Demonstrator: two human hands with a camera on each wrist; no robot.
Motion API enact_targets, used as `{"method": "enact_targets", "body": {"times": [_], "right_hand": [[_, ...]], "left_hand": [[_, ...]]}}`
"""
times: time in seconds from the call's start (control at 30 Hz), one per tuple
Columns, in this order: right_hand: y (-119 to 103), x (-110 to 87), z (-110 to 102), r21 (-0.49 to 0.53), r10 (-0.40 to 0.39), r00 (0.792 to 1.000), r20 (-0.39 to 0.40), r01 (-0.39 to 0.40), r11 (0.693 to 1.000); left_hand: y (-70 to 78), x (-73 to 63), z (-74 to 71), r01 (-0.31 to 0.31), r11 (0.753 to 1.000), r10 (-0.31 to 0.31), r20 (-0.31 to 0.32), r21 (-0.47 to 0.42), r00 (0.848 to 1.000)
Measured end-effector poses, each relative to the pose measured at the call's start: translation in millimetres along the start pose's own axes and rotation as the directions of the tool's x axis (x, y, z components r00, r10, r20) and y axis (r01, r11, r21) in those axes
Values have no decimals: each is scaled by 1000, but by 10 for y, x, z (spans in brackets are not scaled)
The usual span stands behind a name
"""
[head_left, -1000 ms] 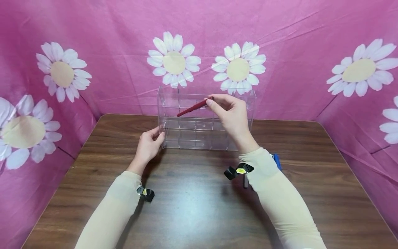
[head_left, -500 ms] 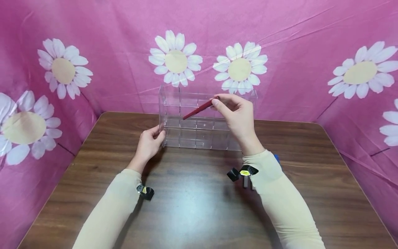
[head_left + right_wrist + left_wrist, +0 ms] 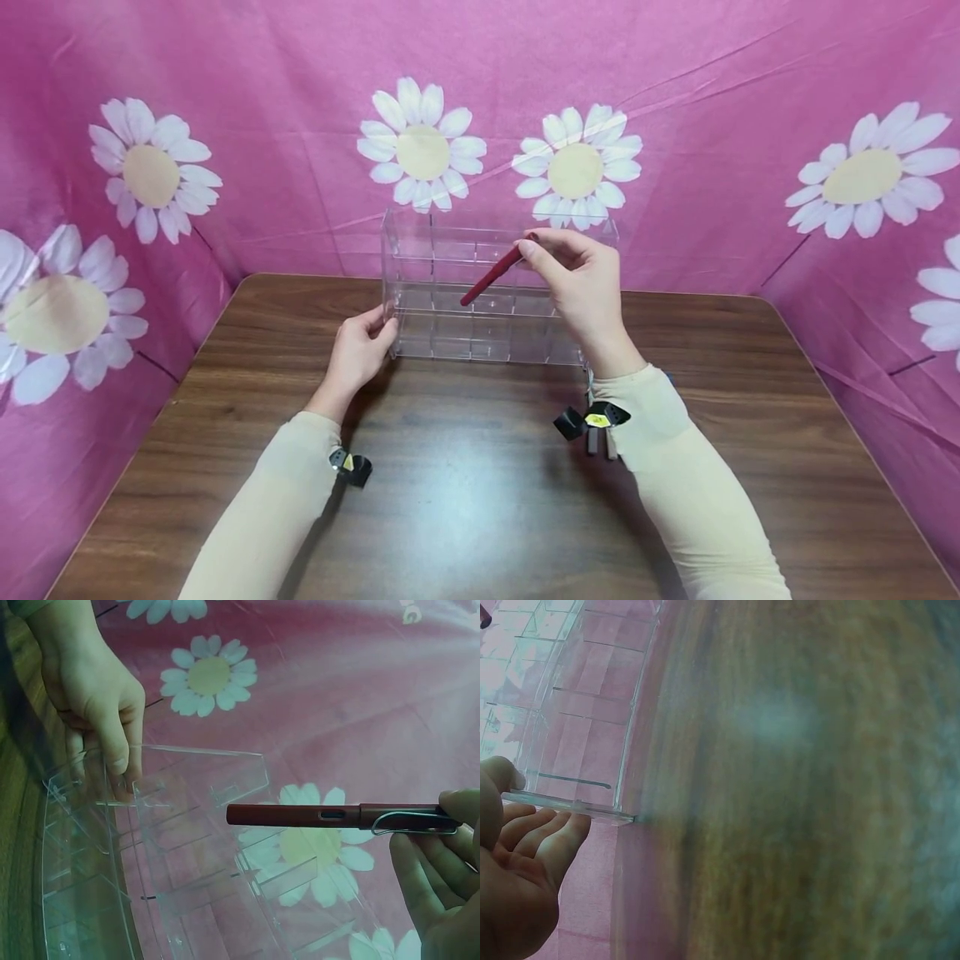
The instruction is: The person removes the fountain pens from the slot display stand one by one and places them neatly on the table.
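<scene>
A red pen (image 3: 491,279) with a wire clip hangs in front of the clear plastic compartment rack (image 3: 450,337). My right hand (image 3: 585,292) pinches it by the clip end between thumb and fingers, the other end slanting down to the left. In the right wrist view the whole barrel of the pen (image 3: 292,815) shows, apart from the rack. My left hand (image 3: 356,354) holds the rack's left side wall, thumb inside and fingers outside, as the left wrist view shows at the wall (image 3: 570,804). Upright on the table, the rack is partly hidden behind my right hand.
Two dark stick-like items (image 3: 592,442) lie on the wooden table (image 3: 450,500), partly under my right sleeve. A trace of something blue shows past that sleeve. Pink cloth (image 3: 697,208) with daisies surrounds the table at the back and sides.
My right hand has shifted a little to the right with the pen, whose free end has dropped lower. The blue item is now mostly behind the sleeve. My left hand stays put.
</scene>
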State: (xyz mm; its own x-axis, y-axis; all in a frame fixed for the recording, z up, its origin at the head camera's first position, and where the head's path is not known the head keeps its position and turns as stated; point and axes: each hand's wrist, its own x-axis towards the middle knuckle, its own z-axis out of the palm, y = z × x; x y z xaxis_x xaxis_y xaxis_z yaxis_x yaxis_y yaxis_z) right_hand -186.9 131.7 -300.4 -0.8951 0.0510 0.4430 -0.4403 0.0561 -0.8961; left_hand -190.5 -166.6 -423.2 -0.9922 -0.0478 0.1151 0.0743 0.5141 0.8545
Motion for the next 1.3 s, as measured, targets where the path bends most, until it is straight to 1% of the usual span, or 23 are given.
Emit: {"method": "enact_targets", "body": {"times": [0.13, 0.27, 0.53, 0.67, 0.8, 1.0, 1.13, 1.23, 1.3], "right_hand": [[10, -4, -37, 59, 1, 1000, -12, -1, 998], [32, -15, -81, 112, 19, 999, -32, -16, 994], [49, -43, -153, 108, 42, 998, -53, -36, 993], [49, -54, -173, 137, 44, 997, -62, -35, 990], [50, -59, -196, 146, 40, 996, -81, -28, 989], [56, -60, -239, 109, 39, 994, -105, -28, 994], [50, -72, -269, 90, 44, 993, -106, -35, 995], [51, -82, -294, 59, 41, 993, -107, -35, 998], [54, -94, -316, 15, 37, 994, -103, -36, 999]], "left_hand": [[8, 0, 4, -2, 1000, 2, 1, 0, 1000], [-9, 4, 11, 4, 1000, -4, 2, -1, 1000], [-24, 12, 12, 4, 1000, -4, -1, 6, 1000], [-21, 13, 10, -3, 1000, 3, -1, 6, 1000], [-19, 9, 12, 0, 1000, 0, 2, 7, 1000], [-20, 14, 16, -11, 1000, 11, 3, 21, 1000], [-23, 18, 14, -16, 1000, 16, 2, 27, 1000], [-23, 11, 9, -14, 1000, 14, 3, 27, 1000], [-29, 7, 8, -9, 999, 9, 1, 31, 1000]]}}
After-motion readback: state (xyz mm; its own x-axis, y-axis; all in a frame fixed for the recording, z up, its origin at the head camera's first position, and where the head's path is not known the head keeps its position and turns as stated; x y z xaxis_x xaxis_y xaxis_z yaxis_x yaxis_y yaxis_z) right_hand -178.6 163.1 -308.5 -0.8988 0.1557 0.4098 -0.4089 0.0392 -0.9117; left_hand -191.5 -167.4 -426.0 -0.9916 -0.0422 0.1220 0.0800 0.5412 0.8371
